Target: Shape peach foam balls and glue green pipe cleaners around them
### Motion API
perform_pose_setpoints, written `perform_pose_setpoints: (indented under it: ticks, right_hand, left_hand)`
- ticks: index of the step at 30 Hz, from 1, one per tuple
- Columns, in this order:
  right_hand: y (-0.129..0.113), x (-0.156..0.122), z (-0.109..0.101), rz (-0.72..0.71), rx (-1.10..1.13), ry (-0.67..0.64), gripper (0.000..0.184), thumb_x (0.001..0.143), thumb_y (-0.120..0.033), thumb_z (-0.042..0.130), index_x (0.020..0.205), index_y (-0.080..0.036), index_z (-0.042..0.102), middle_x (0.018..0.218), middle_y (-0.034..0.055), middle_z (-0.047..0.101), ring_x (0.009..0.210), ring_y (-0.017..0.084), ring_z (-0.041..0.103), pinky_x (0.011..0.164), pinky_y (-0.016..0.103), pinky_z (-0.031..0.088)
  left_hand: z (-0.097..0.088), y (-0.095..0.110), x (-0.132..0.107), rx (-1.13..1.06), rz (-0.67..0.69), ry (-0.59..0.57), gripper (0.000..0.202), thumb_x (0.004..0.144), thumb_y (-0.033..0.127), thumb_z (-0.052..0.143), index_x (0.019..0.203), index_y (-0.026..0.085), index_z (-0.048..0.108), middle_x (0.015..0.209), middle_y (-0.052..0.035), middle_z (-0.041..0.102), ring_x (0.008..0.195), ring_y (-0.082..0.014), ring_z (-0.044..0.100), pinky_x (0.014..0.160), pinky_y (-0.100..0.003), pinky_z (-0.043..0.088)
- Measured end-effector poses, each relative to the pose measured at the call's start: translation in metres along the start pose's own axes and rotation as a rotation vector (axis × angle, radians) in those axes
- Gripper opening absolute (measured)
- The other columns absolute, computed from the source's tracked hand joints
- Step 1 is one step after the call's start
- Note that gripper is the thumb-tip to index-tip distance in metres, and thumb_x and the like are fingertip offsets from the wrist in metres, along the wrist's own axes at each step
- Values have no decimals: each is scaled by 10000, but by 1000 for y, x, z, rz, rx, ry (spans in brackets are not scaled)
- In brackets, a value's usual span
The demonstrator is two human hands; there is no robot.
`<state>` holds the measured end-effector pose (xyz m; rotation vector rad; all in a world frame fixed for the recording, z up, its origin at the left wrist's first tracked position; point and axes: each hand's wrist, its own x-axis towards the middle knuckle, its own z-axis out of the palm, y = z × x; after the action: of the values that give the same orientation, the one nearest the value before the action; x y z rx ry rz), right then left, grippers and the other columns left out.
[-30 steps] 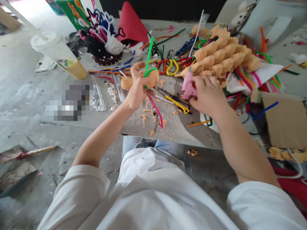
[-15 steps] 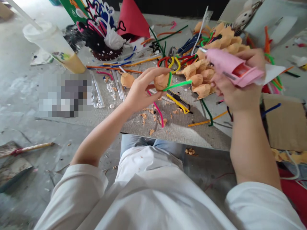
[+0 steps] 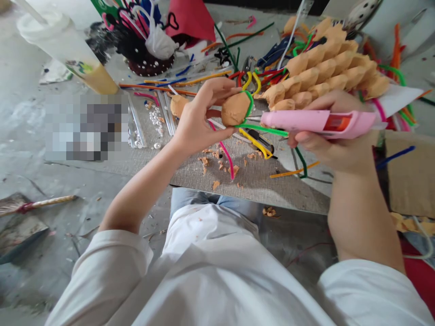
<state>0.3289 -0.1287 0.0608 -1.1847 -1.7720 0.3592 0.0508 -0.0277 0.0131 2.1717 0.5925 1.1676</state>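
Observation:
Pinched in the fingers of my left hand (image 3: 200,117) is an orange egg-carton cup (image 3: 235,109). A bright green pipe cleaner (image 3: 250,105) curves along the cup's right rim, and its loose end stretches out to the right. My right hand (image 3: 340,140) is wrapped around a pink glue gun (image 3: 299,119). The gun lies level, and its metal nozzle points left at the green pipe cleaner on the rim; whether it touches cannot be made out. Below them on the table are a box cutter (image 3: 260,139) and a bent yellow pipe cleaner (image 3: 254,143).
A large piece of orange egg carton (image 3: 329,63) lies behind my right hand. Loose pearl beads (image 3: 156,118) and clear glue sticks (image 3: 136,121) are on the left. A plastic drink cup (image 3: 64,50) stands at the far left. Torn carton scraps (image 3: 234,170) litter the table's front.
My right hand has lowered the glue gun and turned it level, bringing the nozzle up to the cup's rim. My left hand has tilted the cup slightly.

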Motion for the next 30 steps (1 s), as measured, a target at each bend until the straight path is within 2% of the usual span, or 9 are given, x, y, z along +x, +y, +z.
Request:
perform_pose_setpoints:
  ticks: [3, 6, 11, 16, 22, 30]
  right_hand:
    - [-3, 0, 0, -108, 3, -38, 368, 763, -592, 799, 843, -255, 675, 755, 49, 688, 729, 240, 649, 615, 364, 415]
    - [-1, -1, 1, -141, 3, -47, 319, 783, -530, 810, 910, -274, 668, 766, 28, 675, 714, 237, 638, 633, 370, 400]
    - [-1, -2, 1, -178, -28, -51, 296, 802, -511, 808, 890, -276, 653, 747, 3, 633, 655, 197, 581, 648, 369, 379]
    - [-3, -2, 0, -210, -34, -58, 279, 801, -460, 819, 864, -264, 631, 780, -3, 594, 678, 171, 546, 632, 343, 355]
    - [-3, -2, 1, -200, -45, -58, 284, 795, -442, 822, 861, -260, 614, 781, 0, 595, 678, 175, 546, 623, 342, 355]
    - [-5, -1, -1, -255, -113, -53, 312, 821, -484, 798, 844, -272, 570, 754, -16, 558, 662, 167, 538, 588, 333, 341]
  left_hand:
    - [-1, -1, 1, 5, -11, -6, 841, 706, 464, 871, 1404, 297, 432, 1419, -124, 638, 1403, -315, 615, 945, -390, 667]
    - [-1, 1, 1, -18, -24, -26, 835, 707, 459, 869, 1397, 287, 431, 1427, -137, 638, 1367, -307, 638, 922, -373, 667]
    - [-2, 4, 1, -49, -39, -43, 824, 698, 406, 874, 1389, 277, 445, 1412, -136, 647, 1330, -299, 660, 924, -369, 663]
    - [-1, 5, 1, -61, -46, -40, 833, 677, 374, 876, 1385, 281, 447, 1389, -119, 653, 1332, -299, 659, 912, -364, 667]
    - [-1, 8, 1, -48, -45, -44, 767, 713, 380, 851, 1358, 281, 448, 1385, -135, 653, 1303, -282, 675, 889, -343, 667]
    - [-1, 8, 2, -73, -85, -45, 798, 675, 417, 890, 1335, 281, 463, 1367, -120, 647, 1321, -305, 658, 887, -368, 665]
